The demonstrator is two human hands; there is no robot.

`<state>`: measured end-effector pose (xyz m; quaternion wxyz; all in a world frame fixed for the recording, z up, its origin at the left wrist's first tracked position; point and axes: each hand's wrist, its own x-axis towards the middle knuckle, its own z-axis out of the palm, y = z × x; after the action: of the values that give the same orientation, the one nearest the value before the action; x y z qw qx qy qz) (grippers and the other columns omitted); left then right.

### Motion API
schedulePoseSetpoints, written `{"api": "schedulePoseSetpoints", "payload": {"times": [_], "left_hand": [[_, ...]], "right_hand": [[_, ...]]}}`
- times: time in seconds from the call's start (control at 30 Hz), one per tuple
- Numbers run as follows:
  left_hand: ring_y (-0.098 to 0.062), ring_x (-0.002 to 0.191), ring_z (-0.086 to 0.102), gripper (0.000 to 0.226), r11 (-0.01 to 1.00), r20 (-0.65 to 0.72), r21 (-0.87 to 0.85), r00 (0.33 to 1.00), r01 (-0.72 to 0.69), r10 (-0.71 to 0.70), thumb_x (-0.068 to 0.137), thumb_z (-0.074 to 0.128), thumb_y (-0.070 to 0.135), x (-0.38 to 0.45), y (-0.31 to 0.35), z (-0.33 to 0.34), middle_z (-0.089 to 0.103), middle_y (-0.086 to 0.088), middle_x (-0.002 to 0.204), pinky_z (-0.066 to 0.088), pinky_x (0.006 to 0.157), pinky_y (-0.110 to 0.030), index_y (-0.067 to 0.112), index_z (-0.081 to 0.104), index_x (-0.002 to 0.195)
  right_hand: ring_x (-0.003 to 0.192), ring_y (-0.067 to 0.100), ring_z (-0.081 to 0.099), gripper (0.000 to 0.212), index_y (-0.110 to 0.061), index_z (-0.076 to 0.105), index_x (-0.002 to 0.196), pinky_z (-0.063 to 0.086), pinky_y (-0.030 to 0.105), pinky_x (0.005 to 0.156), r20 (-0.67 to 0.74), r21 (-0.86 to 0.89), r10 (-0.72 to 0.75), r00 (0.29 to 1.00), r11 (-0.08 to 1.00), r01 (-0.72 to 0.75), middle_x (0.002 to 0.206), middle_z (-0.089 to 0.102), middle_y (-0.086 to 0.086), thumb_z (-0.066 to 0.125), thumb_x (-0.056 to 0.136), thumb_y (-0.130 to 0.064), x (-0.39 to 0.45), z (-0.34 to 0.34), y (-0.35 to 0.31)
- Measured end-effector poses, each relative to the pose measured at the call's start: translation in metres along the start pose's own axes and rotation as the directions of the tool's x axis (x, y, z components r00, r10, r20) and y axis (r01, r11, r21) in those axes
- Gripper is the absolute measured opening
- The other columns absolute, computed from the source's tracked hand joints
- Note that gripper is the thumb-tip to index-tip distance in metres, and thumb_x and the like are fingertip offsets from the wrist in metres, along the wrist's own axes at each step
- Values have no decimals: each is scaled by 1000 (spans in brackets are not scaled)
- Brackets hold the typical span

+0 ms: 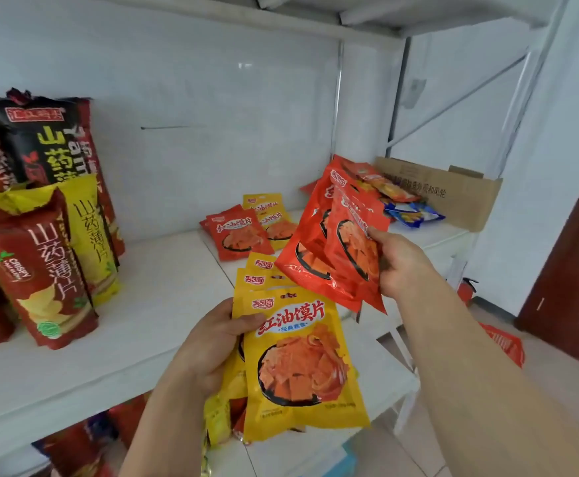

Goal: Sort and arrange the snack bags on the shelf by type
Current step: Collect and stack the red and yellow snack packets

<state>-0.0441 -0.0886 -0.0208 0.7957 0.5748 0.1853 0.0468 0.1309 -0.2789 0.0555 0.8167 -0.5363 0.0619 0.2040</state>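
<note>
A: Head view: left hand [209,342] grips a fanned stack of yellow bags [295,356] low over the shelf [143,339] front. Right hand [396,261] pinches two orange bags [329,249] by the side edge.

B: Handling?

A: Glossy flat foil pouches, light and crinkly, probably slippery when stacked. Take them by the sealed edges. More orange and yellow lie flat behind; tall chip bags [54,256] stand left.

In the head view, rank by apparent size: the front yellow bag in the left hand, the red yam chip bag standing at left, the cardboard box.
1. Red yam chip bag and front yellow bag: look alike, and the yellow one is nearer the camera, so unranked.
2. Cardboard box: smallest-looking, but farthest.
</note>
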Motion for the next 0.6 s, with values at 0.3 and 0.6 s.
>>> {"api": "schedulePoseSetpoints", "payload": {"times": [0.3, 0.6], "left_hand": [[-46, 105, 70, 41, 999, -79, -21, 996, -42, 41, 92, 68, 10, 68, 23, 11, 73, -22, 117, 51, 95, -66, 11, 60, 132], [-46, 101, 71, 39, 994, -125, -44, 988, -100, 94, 92, 66, 7, 139, 58, -4, 73, -21, 115, 57, 87, -60, 12, 61, 130]], "right_hand": [[97, 32, 70, 23, -9, 67, 113, 57, 48, 75, 81, 11, 31, 996, 999, -32, 108, 73, 17, 55, 101, -23, 86, 9, -29], [95, 33, 71, 26, -8, 66, 117, 58, 47, 76, 126, -55, 60, 990, 997, -53, 109, 73, 15, 58, 99, -25, 172, 55, -44]]}}
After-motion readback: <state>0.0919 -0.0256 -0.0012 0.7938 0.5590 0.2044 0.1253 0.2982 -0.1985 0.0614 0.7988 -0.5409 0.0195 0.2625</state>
